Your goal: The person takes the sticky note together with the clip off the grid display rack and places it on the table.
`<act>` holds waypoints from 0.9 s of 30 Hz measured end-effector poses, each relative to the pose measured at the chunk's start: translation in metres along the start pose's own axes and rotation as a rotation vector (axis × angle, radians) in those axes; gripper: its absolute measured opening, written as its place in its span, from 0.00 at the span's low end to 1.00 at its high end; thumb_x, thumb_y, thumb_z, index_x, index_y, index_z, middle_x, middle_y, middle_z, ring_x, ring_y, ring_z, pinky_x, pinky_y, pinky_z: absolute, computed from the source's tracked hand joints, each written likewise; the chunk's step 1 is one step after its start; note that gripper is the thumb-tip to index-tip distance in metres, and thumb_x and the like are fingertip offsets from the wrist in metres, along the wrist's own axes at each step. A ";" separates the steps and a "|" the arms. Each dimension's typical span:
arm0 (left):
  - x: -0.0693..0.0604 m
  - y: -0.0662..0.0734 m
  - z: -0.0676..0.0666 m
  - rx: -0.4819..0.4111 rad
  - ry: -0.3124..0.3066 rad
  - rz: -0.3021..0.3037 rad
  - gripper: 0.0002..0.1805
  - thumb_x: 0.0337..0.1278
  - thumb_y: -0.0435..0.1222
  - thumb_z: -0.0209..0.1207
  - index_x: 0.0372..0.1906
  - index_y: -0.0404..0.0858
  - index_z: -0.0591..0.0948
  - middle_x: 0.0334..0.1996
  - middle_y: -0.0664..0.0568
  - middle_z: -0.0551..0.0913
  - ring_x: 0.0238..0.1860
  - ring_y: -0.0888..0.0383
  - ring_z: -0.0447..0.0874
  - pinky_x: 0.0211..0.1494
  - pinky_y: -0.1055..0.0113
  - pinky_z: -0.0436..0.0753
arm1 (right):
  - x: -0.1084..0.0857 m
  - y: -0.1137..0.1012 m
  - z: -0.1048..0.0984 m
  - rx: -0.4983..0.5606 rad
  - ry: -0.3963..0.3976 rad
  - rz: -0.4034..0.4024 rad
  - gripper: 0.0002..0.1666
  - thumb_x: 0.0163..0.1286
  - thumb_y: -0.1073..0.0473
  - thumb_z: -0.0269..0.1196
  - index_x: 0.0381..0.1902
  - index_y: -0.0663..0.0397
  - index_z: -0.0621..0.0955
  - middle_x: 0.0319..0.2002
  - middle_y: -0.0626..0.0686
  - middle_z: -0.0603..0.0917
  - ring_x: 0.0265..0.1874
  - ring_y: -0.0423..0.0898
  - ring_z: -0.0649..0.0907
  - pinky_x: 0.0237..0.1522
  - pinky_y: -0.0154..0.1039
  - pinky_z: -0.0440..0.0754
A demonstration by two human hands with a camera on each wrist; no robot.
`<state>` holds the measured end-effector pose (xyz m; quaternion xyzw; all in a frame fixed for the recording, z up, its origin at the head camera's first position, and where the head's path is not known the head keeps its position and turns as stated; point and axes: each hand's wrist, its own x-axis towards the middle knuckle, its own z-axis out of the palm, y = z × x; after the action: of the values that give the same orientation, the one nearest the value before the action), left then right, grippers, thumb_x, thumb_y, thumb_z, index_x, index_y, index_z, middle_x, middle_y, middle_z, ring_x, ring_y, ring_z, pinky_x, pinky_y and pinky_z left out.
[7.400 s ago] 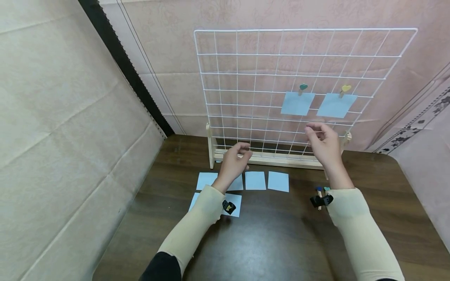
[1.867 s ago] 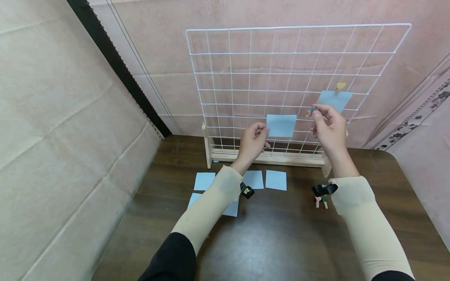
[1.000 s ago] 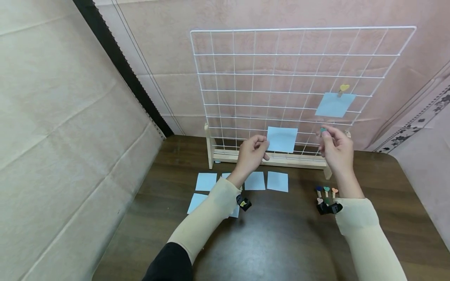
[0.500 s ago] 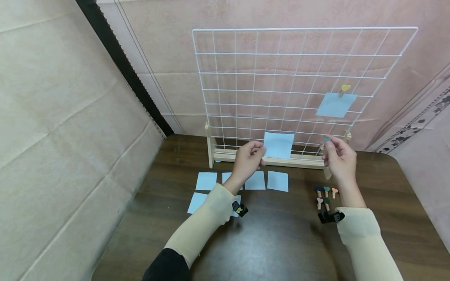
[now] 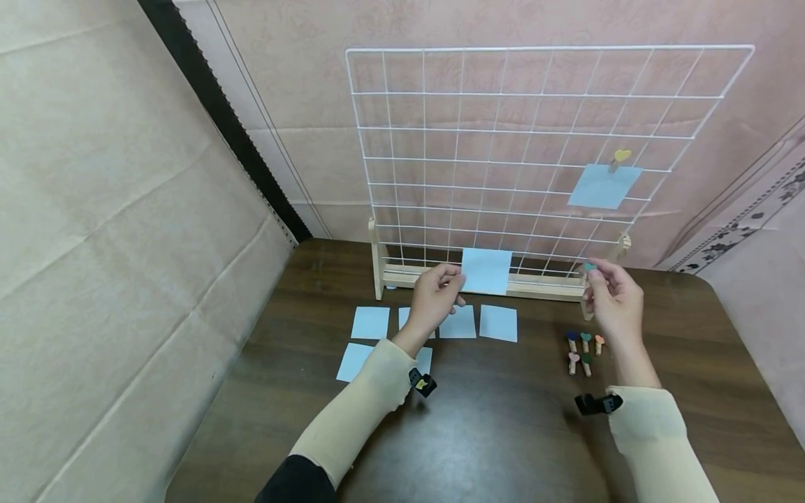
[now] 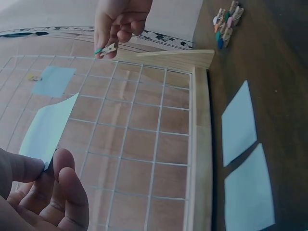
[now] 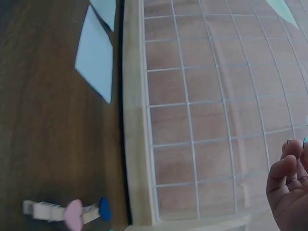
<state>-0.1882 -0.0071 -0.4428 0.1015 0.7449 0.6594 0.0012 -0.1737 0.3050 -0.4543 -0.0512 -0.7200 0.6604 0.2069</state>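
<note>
My left hand (image 5: 434,299) pinches a blue paper square (image 5: 487,271) by its left edge, in front of the lower part of a white wire grid (image 5: 478,187). Between thumb and fingers, my right hand (image 5: 615,297) holds a small wooden clothespin with a green heart (image 6: 109,49), near the grid's right foot. Another blue square (image 5: 605,186) hangs on the grid's right side under a clothespin with a yellow heart (image 5: 621,155). In the right wrist view only part of the right hand (image 7: 291,185) shows, and its clothespin is mostly hidden.
Several blue squares (image 5: 499,323) lie in rows on the dark wooden table (image 5: 490,433), some partly covered by the left arm. Several heart clothespins (image 5: 586,353) lie at the right, beside the right forearm. The grid stands in a pale wooden base (image 5: 541,287).
The green-heart clothespin and its blue square, on the grid 7.4 s ago, are off it and in my hands. Over the last second both hands have lowered, the left drifting left, the right slightly right.
</note>
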 end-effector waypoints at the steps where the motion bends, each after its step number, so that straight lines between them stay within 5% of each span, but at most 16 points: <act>1: -0.001 -0.001 0.000 0.004 -0.001 -0.006 0.13 0.79 0.36 0.58 0.57 0.32 0.84 0.47 0.45 0.90 0.26 0.61 0.86 0.27 0.71 0.82 | -0.001 0.002 -0.002 0.011 0.002 0.008 0.14 0.81 0.62 0.60 0.59 0.54 0.85 0.32 0.47 0.83 0.22 0.37 0.80 0.21 0.26 0.79; 5: -0.003 -0.007 -0.002 0.009 0.004 -0.028 0.13 0.79 0.36 0.59 0.57 0.33 0.84 0.44 0.46 0.91 0.26 0.59 0.86 0.27 0.71 0.82 | -0.004 0.008 -0.010 0.025 0.020 0.042 0.12 0.81 0.62 0.60 0.55 0.48 0.87 0.32 0.46 0.84 0.22 0.37 0.80 0.21 0.26 0.79; 12: -0.009 -0.019 -0.003 0.018 0.013 -0.064 0.12 0.79 0.36 0.59 0.56 0.33 0.85 0.43 0.47 0.91 0.26 0.60 0.85 0.26 0.71 0.81 | -0.012 0.017 -0.022 0.047 0.021 0.113 0.14 0.81 0.63 0.60 0.59 0.57 0.84 0.32 0.44 0.85 0.21 0.36 0.80 0.20 0.26 0.79; 16: -0.014 -0.024 -0.003 0.020 0.008 -0.090 0.12 0.78 0.37 0.59 0.55 0.34 0.85 0.41 0.48 0.91 0.26 0.59 0.86 0.26 0.71 0.82 | -0.018 0.024 -0.028 0.058 0.029 0.154 0.11 0.81 0.63 0.60 0.55 0.51 0.85 0.30 0.45 0.84 0.19 0.37 0.80 0.19 0.27 0.79; 27: -0.025 -0.037 -0.002 0.028 0.023 -0.111 0.12 0.78 0.37 0.60 0.54 0.34 0.85 0.41 0.47 0.91 0.25 0.59 0.86 0.25 0.70 0.81 | -0.032 0.042 -0.041 0.014 -0.009 0.174 0.08 0.81 0.60 0.61 0.53 0.50 0.85 0.26 0.45 0.83 0.19 0.38 0.80 0.16 0.29 0.77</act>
<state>-0.1692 -0.0172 -0.4817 0.0524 0.7587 0.6488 0.0276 -0.1386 0.3370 -0.5009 -0.1090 -0.7093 0.6810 0.1457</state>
